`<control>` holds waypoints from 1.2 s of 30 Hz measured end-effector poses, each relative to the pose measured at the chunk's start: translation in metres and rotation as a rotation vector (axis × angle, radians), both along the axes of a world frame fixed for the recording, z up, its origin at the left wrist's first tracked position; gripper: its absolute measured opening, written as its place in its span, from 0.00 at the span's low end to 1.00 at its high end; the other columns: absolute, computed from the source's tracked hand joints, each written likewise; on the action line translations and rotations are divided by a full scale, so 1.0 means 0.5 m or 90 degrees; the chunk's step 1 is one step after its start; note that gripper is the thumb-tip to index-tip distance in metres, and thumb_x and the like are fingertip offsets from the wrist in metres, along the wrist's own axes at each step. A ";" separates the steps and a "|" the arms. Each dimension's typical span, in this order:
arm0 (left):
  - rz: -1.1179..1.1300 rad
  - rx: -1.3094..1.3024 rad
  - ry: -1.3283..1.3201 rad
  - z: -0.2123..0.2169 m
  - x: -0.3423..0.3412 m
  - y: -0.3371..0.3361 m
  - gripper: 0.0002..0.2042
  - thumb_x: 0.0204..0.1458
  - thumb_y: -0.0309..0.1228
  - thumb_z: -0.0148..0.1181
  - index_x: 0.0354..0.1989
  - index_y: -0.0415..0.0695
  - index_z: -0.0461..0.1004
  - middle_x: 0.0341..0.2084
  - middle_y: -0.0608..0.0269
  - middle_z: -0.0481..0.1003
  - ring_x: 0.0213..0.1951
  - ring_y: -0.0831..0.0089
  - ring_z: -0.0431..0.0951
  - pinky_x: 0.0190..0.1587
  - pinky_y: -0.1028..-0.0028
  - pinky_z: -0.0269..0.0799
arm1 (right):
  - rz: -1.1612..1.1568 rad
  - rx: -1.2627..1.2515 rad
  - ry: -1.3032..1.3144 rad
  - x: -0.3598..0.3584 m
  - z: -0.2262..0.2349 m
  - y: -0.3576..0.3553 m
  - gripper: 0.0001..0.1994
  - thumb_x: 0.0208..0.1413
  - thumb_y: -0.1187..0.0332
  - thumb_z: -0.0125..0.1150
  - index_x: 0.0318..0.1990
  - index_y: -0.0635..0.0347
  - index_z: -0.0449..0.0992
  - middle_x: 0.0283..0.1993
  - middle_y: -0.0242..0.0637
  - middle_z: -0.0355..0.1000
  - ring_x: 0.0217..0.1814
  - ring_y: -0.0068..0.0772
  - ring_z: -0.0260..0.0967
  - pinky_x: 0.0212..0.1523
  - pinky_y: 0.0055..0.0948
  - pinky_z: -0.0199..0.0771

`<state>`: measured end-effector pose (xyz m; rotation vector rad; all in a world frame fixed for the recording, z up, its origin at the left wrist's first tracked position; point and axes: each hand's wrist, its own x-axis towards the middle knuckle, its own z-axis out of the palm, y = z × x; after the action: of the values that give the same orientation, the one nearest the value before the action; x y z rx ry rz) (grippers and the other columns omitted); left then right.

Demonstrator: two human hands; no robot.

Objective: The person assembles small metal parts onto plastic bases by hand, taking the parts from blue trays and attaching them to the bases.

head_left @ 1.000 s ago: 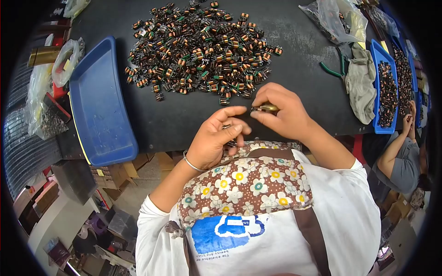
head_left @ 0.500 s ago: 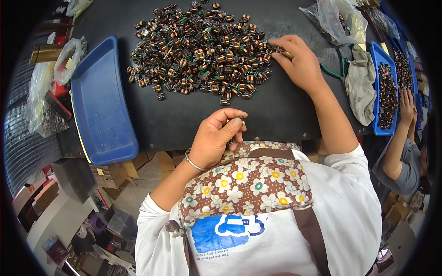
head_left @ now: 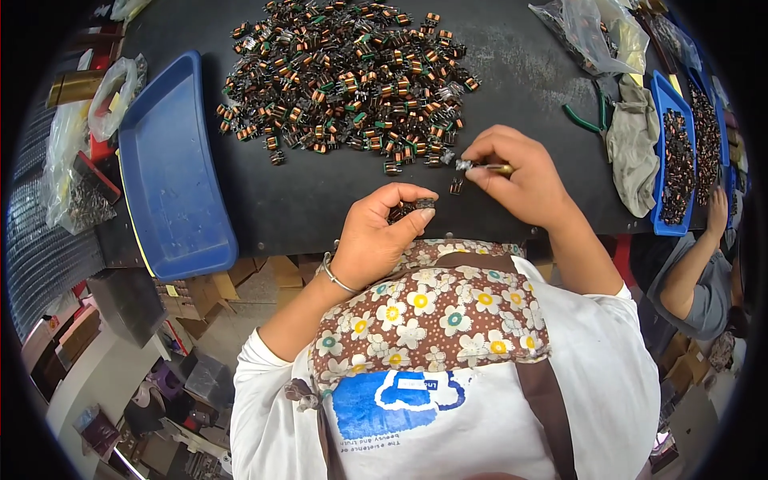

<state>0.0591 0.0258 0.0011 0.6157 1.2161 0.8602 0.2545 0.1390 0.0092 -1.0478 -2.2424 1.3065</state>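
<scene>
Our left hand pinches coils, our right hand a brass-coloured tool, and a large heap is left, the finished share unclear.

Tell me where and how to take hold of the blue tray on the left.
Probably best: grip the blue tray by its near short rim, coming from the person's side: it lies lengthwise away from them, with that raised end at the front edge of the table. The left hand seems better placed but holds small components.
</scene>
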 end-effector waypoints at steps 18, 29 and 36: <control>0.006 -0.003 -0.026 0.006 0.005 -0.003 0.07 0.50 0.24 0.58 0.38 0.38 0.72 0.26 0.70 0.72 0.26 0.88 0.68 0.28 0.86 0.65 | 0.028 -0.197 0.076 -0.027 0.015 -0.054 0.06 0.44 0.76 0.63 0.32 0.63 0.74 0.31 0.33 0.71 0.30 0.20 0.68 0.31 0.21 0.67; 0.049 0.211 0.214 -0.014 0.013 -0.004 0.06 0.47 0.21 0.59 0.34 0.39 0.72 0.28 0.71 0.73 0.29 0.89 0.67 0.31 0.85 0.64 | 0.122 0.037 -0.094 -0.042 0.031 -0.079 0.07 0.48 0.70 0.57 0.24 0.62 0.69 0.21 0.44 0.67 0.23 0.48 0.66 0.23 0.39 0.65; -0.012 0.289 0.370 -0.011 0.009 0.003 0.07 0.43 0.20 0.60 0.32 0.40 0.73 0.28 0.66 0.74 0.29 0.83 0.70 0.31 0.83 0.66 | 0.151 0.087 -0.177 -0.044 0.053 -0.076 0.07 0.48 0.69 0.56 0.23 0.62 0.69 0.21 0.43 0.68 0.24 0.46 0.68 0.23 0.39 0.66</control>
<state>0.0638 0.0271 -0.0044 1.3073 1.5362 0.9843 0.2328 0.1009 0.0357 -0.9884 -2.6925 1.1317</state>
